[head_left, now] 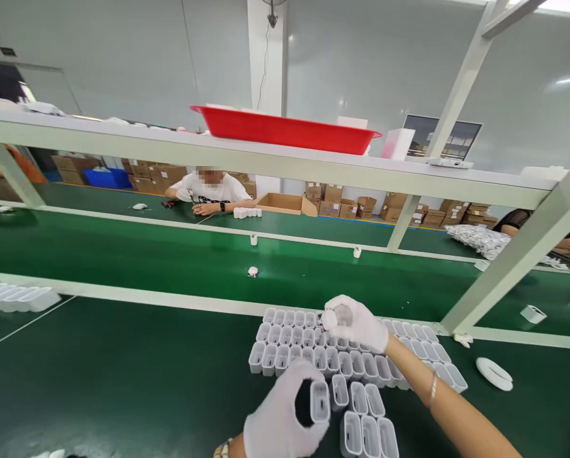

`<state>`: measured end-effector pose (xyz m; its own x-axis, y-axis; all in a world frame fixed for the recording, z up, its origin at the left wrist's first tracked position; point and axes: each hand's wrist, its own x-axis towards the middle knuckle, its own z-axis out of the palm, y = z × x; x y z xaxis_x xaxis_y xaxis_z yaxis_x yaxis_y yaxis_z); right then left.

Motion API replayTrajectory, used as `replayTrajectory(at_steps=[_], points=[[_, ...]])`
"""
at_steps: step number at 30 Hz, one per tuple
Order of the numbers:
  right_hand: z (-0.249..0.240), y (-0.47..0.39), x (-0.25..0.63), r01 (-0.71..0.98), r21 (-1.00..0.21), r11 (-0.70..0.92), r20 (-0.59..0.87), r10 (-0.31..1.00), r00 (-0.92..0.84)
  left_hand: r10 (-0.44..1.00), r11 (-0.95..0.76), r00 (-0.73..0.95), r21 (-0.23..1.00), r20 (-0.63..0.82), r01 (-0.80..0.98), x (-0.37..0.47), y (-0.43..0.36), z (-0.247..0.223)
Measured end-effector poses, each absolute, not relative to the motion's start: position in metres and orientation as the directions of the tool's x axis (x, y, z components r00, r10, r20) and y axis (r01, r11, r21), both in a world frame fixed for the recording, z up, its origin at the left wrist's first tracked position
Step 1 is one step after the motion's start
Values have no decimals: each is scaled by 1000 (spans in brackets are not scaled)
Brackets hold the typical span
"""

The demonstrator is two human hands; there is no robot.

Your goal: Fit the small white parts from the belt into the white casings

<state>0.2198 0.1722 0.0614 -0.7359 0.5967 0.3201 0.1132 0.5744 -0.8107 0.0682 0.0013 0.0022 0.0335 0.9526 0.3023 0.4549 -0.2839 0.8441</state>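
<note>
My left hand (285, 410), in a white glove, grips a small white plastic case (320, 402) between thumb and fingers, its hollow side facing me. Above and to the right, my gloved right hand (359, 323) pinches a small round white part (329, 319) over the rows of cases. Those rows of open white cases (282, 359) stand close together on the dark green table, partly covered by my right hand and forearm. Nearer to me, a smaller group of the same cases (369, 436) stands just right of my left hand.
A green conveyor belt (170, 254) runs behind the rows, carrying a small white part (252, 271). A red tray (285, 130) sits on the shelf above. A slanted post (514, 254) rises at right, near a white oval ring (493, 373). A co-worker (213, 191) sits opposite.
</note>
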Motion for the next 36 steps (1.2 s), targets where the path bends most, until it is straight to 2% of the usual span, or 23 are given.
replayTrajectory(at_steps=[5,9,13,17,23,25,30,36], points=[[56,119,264,-38,-890,455,295,509,-808,866,-396,-57,750,497,529,70,3,4],[51,98,270,19,-849,528,289,495,-819,787,-478,-19,629,617,613,65,1,-5],[46,99,268,78,-737,672,334,462,-822,745,-527,46,544,666,653,61,-2,-12],[46,102,268,104,-629,770,382,423,-822,694,-540,27,494,720,681,61,-2,-10],[54,100,266,-19,-722,692,381,375,-845,700,-527,25,493,713,692,58,-1,-7],[55,99,265,9,-723,690,365,393,-844,706,-519,25,493,708,698,58,-2,-7],[57,94,265,161,-538,827,402,420,-814,671,-545,42,455,740,704,58,-3,-4],[59,89,265,208,-373,904,474,378,-795,679,-534,46,450,733,716,58,-4,-7]])
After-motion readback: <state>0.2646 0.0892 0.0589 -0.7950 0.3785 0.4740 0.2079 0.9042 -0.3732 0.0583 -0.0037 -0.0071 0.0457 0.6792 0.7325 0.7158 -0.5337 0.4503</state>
